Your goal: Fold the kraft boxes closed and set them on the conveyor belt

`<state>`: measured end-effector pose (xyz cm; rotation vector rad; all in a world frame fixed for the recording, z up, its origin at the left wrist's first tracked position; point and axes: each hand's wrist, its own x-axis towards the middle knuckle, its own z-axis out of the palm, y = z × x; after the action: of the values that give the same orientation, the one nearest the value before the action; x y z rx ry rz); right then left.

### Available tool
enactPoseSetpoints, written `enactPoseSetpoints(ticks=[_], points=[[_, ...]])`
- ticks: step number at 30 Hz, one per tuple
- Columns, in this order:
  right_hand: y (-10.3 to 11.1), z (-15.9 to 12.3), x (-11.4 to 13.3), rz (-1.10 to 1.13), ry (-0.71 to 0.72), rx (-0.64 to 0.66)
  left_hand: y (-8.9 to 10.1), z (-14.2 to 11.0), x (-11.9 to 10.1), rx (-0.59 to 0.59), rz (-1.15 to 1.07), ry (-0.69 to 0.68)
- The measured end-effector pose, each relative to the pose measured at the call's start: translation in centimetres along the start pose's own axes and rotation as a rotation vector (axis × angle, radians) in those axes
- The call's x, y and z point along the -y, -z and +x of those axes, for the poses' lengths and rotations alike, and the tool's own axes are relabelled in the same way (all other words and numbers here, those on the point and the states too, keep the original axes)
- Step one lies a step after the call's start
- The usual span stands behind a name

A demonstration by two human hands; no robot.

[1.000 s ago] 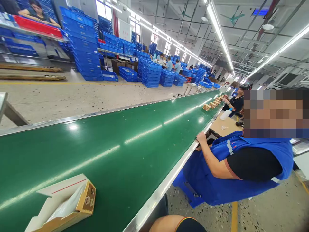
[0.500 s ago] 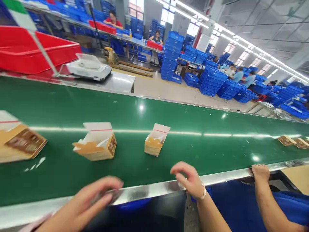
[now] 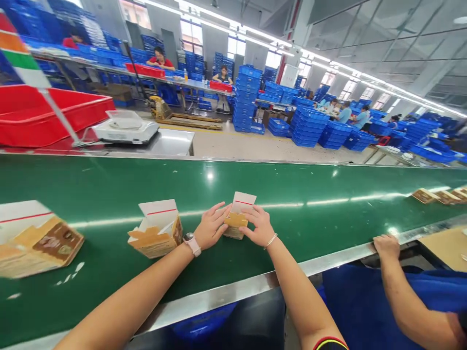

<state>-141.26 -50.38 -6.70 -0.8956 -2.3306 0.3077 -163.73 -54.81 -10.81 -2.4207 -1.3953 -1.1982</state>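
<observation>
Head view, looking down across a green conveyor belt (image 3: 310,233). Left hand (image 3: 213,226), fingers spread and gently curved, pressed to the left side of a small kraft carton (image 3: 235,228); right hand (image 3: 257,227), likewise half open, against its right side, the carton clasped between the two, upright on the belt, a white flap (image 3: 243,201) with a red line standing up behind the fingers. A pale smartwatch (image 3: 191,244) on the left wrist, a thin bracelet (image 3: 270,240) on the right. Just left of the hands, a second open carton (image 3: 156,233); farther left, a larger blurred carton (image 3: 40,243). Flat boxes (image 3: 436,196) in a row at the far right of the belt. On the belt's steel edge (image 3: 219,297), off to the right, a co-worker's hand (image 3: 386,245), well apart from the carton. Beyond the belt, a digital scale (image 3: 126,127) on a steel table (image 3: 175,143), a red crate (image 3: 47,116) and stacks of blue crates (image 3: 306,127).
</observation>
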Motion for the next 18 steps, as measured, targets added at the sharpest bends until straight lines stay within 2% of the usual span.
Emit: enactPoseSetpoints(ticks=[3, 5, 8, 12, 15, 18], points=[[0.1, -0.4, 0.5, -0.009, -0.004, 0.017, -0.6, -0.4, 0.2, -0.145, 0.015, -0.153], [-0.5, -0.2, 0.4, 0.033, 0.048, 0.026, -1.2, -0.4, 0.5, -0.240, 0.001, -0.221], [-1.4, 0.4, -0.3, 0.182, 0.119, 0.059, -1.5, 0.2, 0.7, -0.278, 0.008, -0.220], [-2.4, 0.2, -0.3, 0.415, 0.020, 0.034, -1.1, 1.4, -0.3, -0.329, 0.087, -0.266], [-3.5, -0.3, 0.7, 0.599, -0.123, -0.178, -1.2, 2.2, -1.5, -0.327, 0.067, -0.224], [-4.6, -0.4, 1.5, 0.739, -0.357, -0.486, -2.3, 2.6, -2.6, -0.267, -0.063, -0.001]])
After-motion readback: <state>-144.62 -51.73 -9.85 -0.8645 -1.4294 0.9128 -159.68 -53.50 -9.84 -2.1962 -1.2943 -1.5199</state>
